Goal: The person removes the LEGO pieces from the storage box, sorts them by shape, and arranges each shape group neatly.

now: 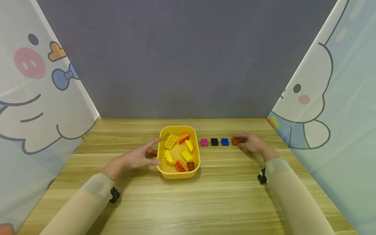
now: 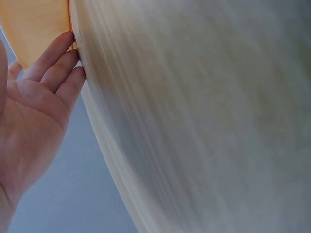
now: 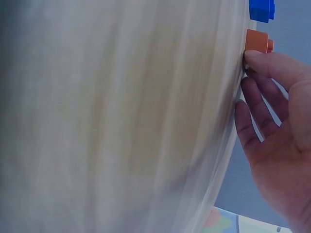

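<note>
Two pale sleeves (image 1: 296,195) lie nearest my head camera, stretched over the table (image 1: 176,209). I have the right hand (image 1: 251,143) at the right end of a row, thumb and forefinger pinching an orange-brown brick (image 1: 235,141). That brick sits on the table, studs up; its top looks about square, so I read no long axis. Four bricks make the row, left to right: a pink brick (image 1: 204,142), a black brick (image 1: 214,142), a blue brick (image 1: 225,142), then the held one. I see the left hand (image 1: 139,157) spread wide, touching the left rim of one yellow box (image 1: 177,175), whose long axis runs away from the camera. Inside I count eight pieces (image 1: 171,142): four yellow, two orange, one brown, one green.
</note>
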Demonstrator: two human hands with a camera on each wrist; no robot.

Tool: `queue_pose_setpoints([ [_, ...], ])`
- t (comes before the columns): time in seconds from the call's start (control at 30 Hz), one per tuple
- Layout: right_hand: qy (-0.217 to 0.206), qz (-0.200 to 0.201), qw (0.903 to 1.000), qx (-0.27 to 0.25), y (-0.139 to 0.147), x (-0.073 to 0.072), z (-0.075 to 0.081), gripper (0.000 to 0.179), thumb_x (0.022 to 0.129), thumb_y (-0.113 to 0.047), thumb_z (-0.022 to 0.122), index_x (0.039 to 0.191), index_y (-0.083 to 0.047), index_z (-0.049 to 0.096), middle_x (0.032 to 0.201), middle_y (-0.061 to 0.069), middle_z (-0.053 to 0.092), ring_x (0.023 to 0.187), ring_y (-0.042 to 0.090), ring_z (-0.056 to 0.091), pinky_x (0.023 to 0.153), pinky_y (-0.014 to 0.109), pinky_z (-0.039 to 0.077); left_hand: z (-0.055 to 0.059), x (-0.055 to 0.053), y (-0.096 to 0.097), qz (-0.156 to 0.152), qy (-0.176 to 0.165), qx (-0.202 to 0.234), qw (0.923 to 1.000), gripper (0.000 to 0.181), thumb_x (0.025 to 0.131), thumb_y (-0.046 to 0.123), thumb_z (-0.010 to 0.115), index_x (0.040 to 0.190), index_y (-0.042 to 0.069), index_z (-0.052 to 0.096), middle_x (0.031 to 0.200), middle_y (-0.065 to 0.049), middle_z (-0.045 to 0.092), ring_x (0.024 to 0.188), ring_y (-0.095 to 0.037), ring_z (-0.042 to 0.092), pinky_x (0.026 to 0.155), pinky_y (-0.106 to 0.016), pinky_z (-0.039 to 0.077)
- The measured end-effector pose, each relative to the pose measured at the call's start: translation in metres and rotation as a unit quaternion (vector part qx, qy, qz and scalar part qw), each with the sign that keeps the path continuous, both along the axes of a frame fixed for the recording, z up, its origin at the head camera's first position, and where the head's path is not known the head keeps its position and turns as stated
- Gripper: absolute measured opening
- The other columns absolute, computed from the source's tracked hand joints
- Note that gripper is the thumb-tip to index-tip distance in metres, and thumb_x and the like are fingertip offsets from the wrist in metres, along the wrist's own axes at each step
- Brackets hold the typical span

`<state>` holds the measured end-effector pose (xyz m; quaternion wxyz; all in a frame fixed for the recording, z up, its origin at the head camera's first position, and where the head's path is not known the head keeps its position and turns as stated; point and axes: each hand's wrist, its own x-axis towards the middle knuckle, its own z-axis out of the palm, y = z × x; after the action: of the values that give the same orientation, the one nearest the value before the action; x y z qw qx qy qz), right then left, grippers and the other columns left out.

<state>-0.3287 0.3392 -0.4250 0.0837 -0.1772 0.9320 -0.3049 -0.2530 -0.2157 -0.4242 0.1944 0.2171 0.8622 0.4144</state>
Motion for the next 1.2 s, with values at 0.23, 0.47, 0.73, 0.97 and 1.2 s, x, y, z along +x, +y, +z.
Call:
queue_pose_setpoints([
  [0.23,0.003,0.003,1.0000,0.005,0.000,0.000,0.001,0.047,0.104,-0.006,0.071,0.150,0.004,0.062,0.136,0.033,0.070,0.124,0.047,0.070,0.101,0.051,0.059,0.001,0.000,0.000,-0.004,0.001,0.004,1.0000,0.110,0.098,0.044,0.084,0.178,0.027,0.011,0.159,-0.028,0.058,0.148,-0.047,0.057,0.123,-0.069,0.042],
  [0.47,0.003,0.004,1.0000,0.003,0.000,0.000,0.000,0.047,0.105,-0.006,0.071,0.149,0.004,0.062,0.136,0.032,0.070,0.124,0.047,0.070,0.105,0.058,0.058,0.001,0.001,0.001,-0.001,-0.001,-0.006,1.0000,0.110,0.098,0.046,0.084,0.178,0.029,0.011,0.160,-0.027,0.057,0.149,-0.046,0.057,0.123,-0.068,0.042],
  [0.73,0.004,0.003,0.9999,-0.010,0.001,0.000,0.002,0.051,0.104,-0.008,0.073,0.152,0.003,0.059,0.142,0.032,0.067,0.127,0.049,0.068,0.107,0.060,0.057,0.001,0.001,0.001,0.003,-0.003,-0.007,1.0000,0.108,0.098,0.046,0.084,0.177,0.033,0.012,0.161,-0.026,0.057,0.149,-0.045,0.057,0.125,-0.068,0.040],
  [0.97,0.042,0.002,0.9983,-0.041,-0.002,0.002,0.015,0.053,0.106,-0.014,0.071,0.155,0.002,0.057,0.155,0.032,0.056,0.132,0.052,0.060,0.108,0.066,0.053,0.000,0.000,0.000,0.001,0.004,-0.012,0.9999,0.110,0.097,0.047,0.085,0.177,0.034,0.011,0.161,-0.027,0.057,0.149,-0.047,0.056,0.125,-0.071,0.037],
  [1.2,0.071,0.013,0.9964,-0.045,-0.029,0.004,0.034,0.048,0.107,-0.014,0.069,0.153,-0.004,0.062,0.153,0.025,0.061,0.130,0.043,0.063,0.106,0.059,0.055,0.000,0.000,-0.001,0.002,0.010,-0.015,0.9998,0.110,0.097,0.047,0.085,0.177,0.033,0.012,0.160,-0.028,0.057,0.148,-0.047,0.057,0.125,-0.072,0.038],
])
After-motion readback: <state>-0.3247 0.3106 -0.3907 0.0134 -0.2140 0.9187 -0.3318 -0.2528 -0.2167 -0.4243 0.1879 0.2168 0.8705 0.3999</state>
